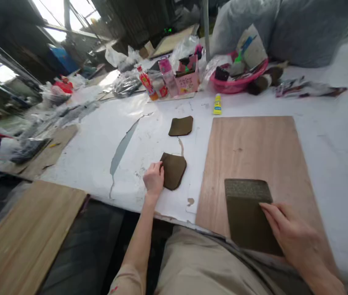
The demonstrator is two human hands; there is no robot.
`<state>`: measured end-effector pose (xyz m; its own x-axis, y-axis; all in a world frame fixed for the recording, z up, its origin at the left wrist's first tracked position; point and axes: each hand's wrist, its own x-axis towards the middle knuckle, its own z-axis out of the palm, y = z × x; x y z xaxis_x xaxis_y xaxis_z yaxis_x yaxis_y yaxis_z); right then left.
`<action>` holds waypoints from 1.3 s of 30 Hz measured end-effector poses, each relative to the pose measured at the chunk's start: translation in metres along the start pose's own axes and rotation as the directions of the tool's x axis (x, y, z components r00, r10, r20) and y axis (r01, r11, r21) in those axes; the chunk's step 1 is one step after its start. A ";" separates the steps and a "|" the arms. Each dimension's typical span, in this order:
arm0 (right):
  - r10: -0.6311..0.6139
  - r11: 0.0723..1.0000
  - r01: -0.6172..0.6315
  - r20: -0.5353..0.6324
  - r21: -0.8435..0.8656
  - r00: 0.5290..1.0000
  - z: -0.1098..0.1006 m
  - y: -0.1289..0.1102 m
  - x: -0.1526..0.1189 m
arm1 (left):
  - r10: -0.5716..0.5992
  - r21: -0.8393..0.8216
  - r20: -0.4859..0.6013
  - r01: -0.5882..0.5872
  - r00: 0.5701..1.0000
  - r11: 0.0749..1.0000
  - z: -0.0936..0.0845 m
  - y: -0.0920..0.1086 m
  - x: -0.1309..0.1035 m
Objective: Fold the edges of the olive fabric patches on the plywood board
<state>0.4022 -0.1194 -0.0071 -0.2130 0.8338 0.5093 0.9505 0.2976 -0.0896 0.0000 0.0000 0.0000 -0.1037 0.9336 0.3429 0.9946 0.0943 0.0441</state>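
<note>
The left hand [154, 178] pinches the left edge of a dark-brown, cut-cornered flat piece [174, 171], frame centre; the right hand [297, 233] grips the right edge of a dark-brown rectangular sheet stack [249, 219], lower right, on a light-brown wooden board [254, 143].

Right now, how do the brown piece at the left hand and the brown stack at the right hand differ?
The brown piece lies on the white surface; the brown stack is over the wooden board. The piece looks smaller, the stack longer. The piece's top is plain, while the stack shows a band of layered edges at its far end. Both are brown, each touched by a hand.
</note>
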 end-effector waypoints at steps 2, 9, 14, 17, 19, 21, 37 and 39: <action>0.021 1.000 -0.021 0.013 0.007 1.000 0.001 -0.003 -0.004 | -0.017 0.013 -0.023 0.017 1.000 1.000 -0.002 0.003 0.001; 0.166 0.986 -0.166 0.125 -0.009 0.978 -0.010 -0.027 -0.009 | 0.134 0.049 -0.011 -0.134 0.991 0.990 0.001 0.004 0.002; 0.283 0.958 -0.285 0.211 -0.024 0.936 -0.018 -0.042 -0.006 | 0.200 -0.027 0.044 -0.199 0.979 0.980 0.014 -0.009 0.002; 0.324 0.946 -0.321 0.240 -0.051 0.915 -0.019 -0.042 -0.007 | 0.224 -0.097 0.048 -0.219 0.973 0.971 0.012 -0.015 0.006; 0.342 0.939 -0.341 0.250 -0.052 0.906 -0.021 -0.042 -0.007 | 0.228 -0.129 -0.001 -0.227 0.974 0.965 0.003 -0.014 0.008; 0.348 0.935 -0.353 0.266 -0.034 0.899 -0.022 -0.041 -0.006 | 0.235 -0.133 -0.073 -0.243 0.969 0.961 -0.008 -0.007 0.009; 0.318 0.928 -0.372 0.477 0.020 0.819 -0.040 -0.053 0.001 | 0.801 -0.560 -0.009 -0.666 0.599 0.492 -0.032 0.160 -0.077; 0.287 0.929 -0.365 0.497 0.064 0.819 -0.041 -0.052 0.006 | 0.789 -0.568 0.002 -0.649 0.615 0.507 -0.028 0.158 -0.078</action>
<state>0.3609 -0.1487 0.0359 -0.0139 0.9993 -0.0338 0.9460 0.0022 -0.3241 0.1654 -0.0676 0.0064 0.7208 0.6489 0.2436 0.5663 -0.7540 0.3329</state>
